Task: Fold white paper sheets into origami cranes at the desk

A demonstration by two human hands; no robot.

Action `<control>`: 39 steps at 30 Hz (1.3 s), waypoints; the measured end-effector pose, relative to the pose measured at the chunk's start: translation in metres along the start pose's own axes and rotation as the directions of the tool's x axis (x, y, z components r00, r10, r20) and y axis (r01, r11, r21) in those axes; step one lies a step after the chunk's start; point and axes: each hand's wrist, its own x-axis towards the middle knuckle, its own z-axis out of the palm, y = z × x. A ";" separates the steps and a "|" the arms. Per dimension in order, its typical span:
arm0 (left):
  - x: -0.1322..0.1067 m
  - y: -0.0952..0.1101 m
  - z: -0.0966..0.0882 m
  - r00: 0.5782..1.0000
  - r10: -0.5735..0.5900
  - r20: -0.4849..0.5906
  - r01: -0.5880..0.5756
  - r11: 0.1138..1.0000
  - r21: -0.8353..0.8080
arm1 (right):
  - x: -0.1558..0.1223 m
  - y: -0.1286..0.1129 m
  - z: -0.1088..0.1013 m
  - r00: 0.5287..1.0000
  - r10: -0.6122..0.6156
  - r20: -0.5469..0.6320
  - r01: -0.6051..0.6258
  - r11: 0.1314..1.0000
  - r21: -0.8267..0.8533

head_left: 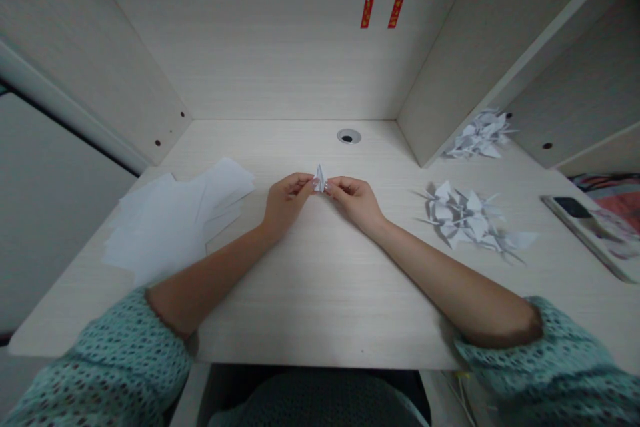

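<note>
2 hands, the left hand (287,203) and the right hand (354,205), are closed on a small white origami crane (320,178), pinching it with fingertips above the desk (320,300), probably to keep its folds free, between loose paper sheets (175,213) and folded cranes (465,217).

Folded crane (320,179): white paper, matt finish. Loose sheets (175,217): matching matt white paper. Desk (320,307): pale wood-grain laminate, smooth, low sheen. Left sleeve (95,360): teal textured cloth, matt, slightly rough.
</note>
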 end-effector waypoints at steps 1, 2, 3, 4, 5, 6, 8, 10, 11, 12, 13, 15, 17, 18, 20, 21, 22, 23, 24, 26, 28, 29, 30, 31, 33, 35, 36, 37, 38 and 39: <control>0.000 0.000 0.000 1.000 0.006 -0.003 -0.006 1.000 0.028 | 0.000 0.000 0.000 1.000 0.001 0.014 -0.001 1.000 0.005; 0.000 -0.001 -0.001 1.000 0.014 -0.008 -0.013 0.999 0.053 | 0.000 0.000 0.000 1.000 0.004 0.026 -0.004 1.000 0.009; -0.001 -0.001 -0.001 1.000 0.023 -0.012 -0.022 0.997 0.073 | 0.000 0.000 0.000 0.999 0.010 0.035 -0.010 1.000 0.010; -0.001 -0.001 -0.001 0.999 0.031 -0.014 -0.029 0.996 0.088 | -0.001 -0.001 0.001 0.999 0.018 0.040 -0.019 1.000 0.008; -0.001 -0.001 -0.001 0.999 0.038 -0.016 -0.036 0.994 0.100 | -0.001 -0.001 0.001 0.999 0.027 0.041 -0.027 1.000 0.006; -0.001 -0.001 -0.001 0.999 0.044 -0.016 -0.042 0.993 0.113 | -0.001 -0.002 0.001 0.999 0.032 0.038 -0.032 0.999 0.003; -0.001 -0.001 -0.001 0.998 0.055 -0.012 -0.053 0.989 0.141 | -0.003 -0.004 0.002 0.999 0.028 0.032 -0.028 1.000 -0.006; -0.001 0.000 -0.001 0.997 0.074 -0.007 -0.071 0.982 0.172 | -0.004 -0.005 0.002 0.999 0.004 0.034 -0.003 1.000 -0.023; -0.001 0.001 -0.001 0.996 0.089 -0.004 -0.087 0.978 0.188 | -0.004 -0.006 0.002 0.999 -0.012 0.038 0.013 0.999 -0.037; -0.002 0.002 -0.001 0.994 0.106 -0.001 -0.104 0.974 0.202 | -0.005 -0.007 0.002 0.999 -0.028 0.042 0.030 0.998 -0.054; -0.002 0.002 -0.001 0.992 0.124 0.004 -0.122 0.969 0.214 | -0.005 -0.007 0.002 0.998 -0.043 0.043 0.046 0.996 -0.073; -0.002 0.004 -0.001 0.988 0.150 0.017 -0.150 0.961 0.231 | -0.005 -0.007 0.003 0.997 -0.063 0.041 0.067 0.992 -0.105; -0.003 0.006 -0.001 0.986 0.164 0.037 -0.168 0.958 0.232 | -0.006 -0.007 0.003 0.997 -0.071 0.031 0.074 0.990 -0.116; -0.003 0.006 -0.002 0.985 0.167 0.046 -0.173 0.959 0.225 | -0.006 -0.007 0.003 0.997 -0.074 0.022 0.076 0.991 -0.112; -0.003 0.007 -0.001 0.985 0.162 0.050 -0.169 0.965 0.200 | -0.006 -0.007 0.004 0.997 -0.078 -0.001 0.078 0.993 -0.091; -0.002 0.006 -0.001 0.988 0.150 0.042 -0.155 0.970 0.186 | -0.005 -0.007 0.004 0.997 -0.079 -0.012 0.077 0.994 -0.080; -0.002 0.006 0.000 0.991 0.130 0.030 -0.133 0.976 0.173 | -0.005 -0.006 0.003 0.997 -0.078 -0.024 0.076 0.995 -0.070; -0.001 0.005 0.000 0.995 0.101 0.019 -0.103 0.982 0.158 | -0.005 -0.006 0.003 0.997 -0.074 -0.036 0.071 0.995 -0.066; -0.001 0.004 0.001 0.998 0.066 0.011 -0.067 0.988 0.138 | -0.005 -0.006 0.003 0.997 -0.067 -0.045 0.064 0.996 -0.064; 0.001 0.001 0.001 1.000 -0.006 0.006 0.006 0.997 0.075 | -0.005 -0.004 0.003 0.997 -0.049 -0.065 0.045 0.997 -0.059; 0.003 -0.002 0.001 0.998 -0.061 0.013 0.061 0.998 0.001 | -0.005 -0.002 0.002 0.996 -0.034 -0.080 0.030 0.998 -0.047; 0.003 -0.003 0.001 0.996 -0.082 0.020 0.082 0.996 -0.030 | -0.004 -0.001 0.002 0.996 -0.030 -0.084 0.027 0.999 -0.040; 0.004 -0.004 0.001 0.995 -0.098 0.033 0.100 0.994 -0.054 | -0.004 0.000 0.002 0.996 -0.031 -0.089 0.028 0.999 -0.036; 0.005 -0.005 0.000 0.993 -0.112 0.047 0.115 0.991 -0.071 | -0.004 0.001 0.002 0.995 -0.039 -0.094 0.035 0.999 -0.039; 0.005 -0.007 0.000 0.989 -0.127 0.071 0.132 0.988 -0.085 | -0.004 0.003 0.002 0.992 -0.074 -0.107 0.067 0.996 -0.066; 0.005 -0.009 0.000 0.989 -0.119 0.094 0.125 0.990 -0.060 | -0.004 0.003 0.001 0.985 -0.123 -0.117 0.110 0.987 -0.114; 0.005 -0.009 0.000 0.989 -0.106 0.108 0.110 0.993 -0.032 | -0.005 0.003 0.001 0.981 -0.151 -0.123 0.133 0.981 -0.142; 0.004 -0.009 -0.001 0.988 -0.090 0.123 0.091 0.996 0.001 | -0.005 0.003 0.001 0.976 -0.177 -0.127 0.154 0.973 -0.170; 0.004 -0.008 -0.001 0.987 -0.077 0.139 0.073 0.997 0.034 | -0.005 0.002 0.001 0.970 -0.202 -0.131 0.175 0.965 -0.195; 0.003 -0.007 -0.001 0.986 -0.069 0.152 0.060 0.996 0.060 | -0.005 0.002 0.001 0.965 -0.226 -0.134 0.195 0.957 -0.215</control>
